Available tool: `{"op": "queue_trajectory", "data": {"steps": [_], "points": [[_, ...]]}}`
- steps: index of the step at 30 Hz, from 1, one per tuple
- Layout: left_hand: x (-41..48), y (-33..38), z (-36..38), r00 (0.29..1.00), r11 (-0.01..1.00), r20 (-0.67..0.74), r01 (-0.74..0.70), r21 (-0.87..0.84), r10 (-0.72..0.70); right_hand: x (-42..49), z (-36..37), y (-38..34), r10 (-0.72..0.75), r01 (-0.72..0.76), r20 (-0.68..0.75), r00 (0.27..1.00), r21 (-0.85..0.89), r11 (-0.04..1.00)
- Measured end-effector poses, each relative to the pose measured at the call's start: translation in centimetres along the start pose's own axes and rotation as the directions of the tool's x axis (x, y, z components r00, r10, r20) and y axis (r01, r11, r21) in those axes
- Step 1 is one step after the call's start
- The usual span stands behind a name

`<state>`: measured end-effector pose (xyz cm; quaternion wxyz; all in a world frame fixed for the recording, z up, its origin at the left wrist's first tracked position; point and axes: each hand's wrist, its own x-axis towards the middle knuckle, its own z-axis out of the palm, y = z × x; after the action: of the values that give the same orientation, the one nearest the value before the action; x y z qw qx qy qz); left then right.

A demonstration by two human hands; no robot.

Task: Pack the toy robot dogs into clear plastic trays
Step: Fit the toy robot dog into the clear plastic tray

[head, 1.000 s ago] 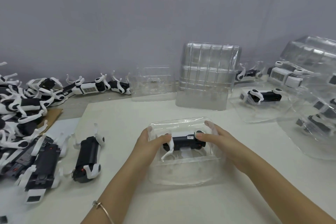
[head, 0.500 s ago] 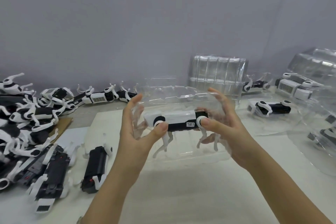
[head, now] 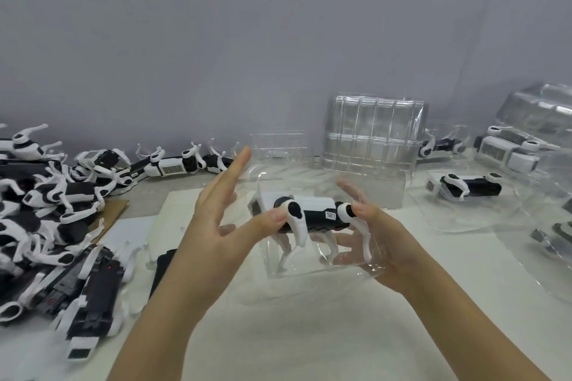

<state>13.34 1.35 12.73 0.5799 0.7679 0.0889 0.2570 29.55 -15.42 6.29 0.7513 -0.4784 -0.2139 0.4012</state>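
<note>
Head view: the left hand (head: 213,226), fingers straight and spread, presses its thumb on the dog (head: 312,212). The right hand (head: 387,244) grips the tray (head: 309,272) from beneath, with the dog inside, above the white table (head: 309,334). Grey wall (head: 278,40) behind.

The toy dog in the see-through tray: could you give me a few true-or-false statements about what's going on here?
1. The toy dog in the held clear tray is black and white. True.
2. That tray lies flat on the table. False: the left hand and right hand hold it up between them.
3. A heap of loose dogs lies on the person's left. True.
4. The stack of empty trays stands among that heap. False: it stands by the wall, right of centre.
</note>
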Motion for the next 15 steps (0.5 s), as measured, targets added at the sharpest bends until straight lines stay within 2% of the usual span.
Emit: {"op": "queue_trajectory", "data": {"steps": [5, 10, 13, 15], "points": [[-0.1, -0.3, 0.5, 0.999, 0.998, -0.015, -0.038, -0.054, 0.037, 0.3, 0.4, 0.2, 0.020, -0.020, 0.045, 0.999, -0.018, 1.000], [0.6, -1.3, 0.0, 1.000, 0.997, 0.003, -0.027, -0.075, 0.027, 0.3, 0.3, -0.6, -0.069, 0.069, 0.007, 0.998, -0.114, 0.991], [1.5, -2.2, -0.6, 0.999, 0.997, 0.030, 0.012, -0.072, -0.009, 0.1, 0.2, -1.0, -0.126, 0.118, -0.034, 0.991, -0.178, 0.977], [1.9, -2.7, -0.4, 0.997, 0.989, 0.045, 0.060, -0.131, -0.055, 0.0, 0.3, -1.2, -0.166, 0.149, -0.061, 0.984, -0.227, 0.962]]}}
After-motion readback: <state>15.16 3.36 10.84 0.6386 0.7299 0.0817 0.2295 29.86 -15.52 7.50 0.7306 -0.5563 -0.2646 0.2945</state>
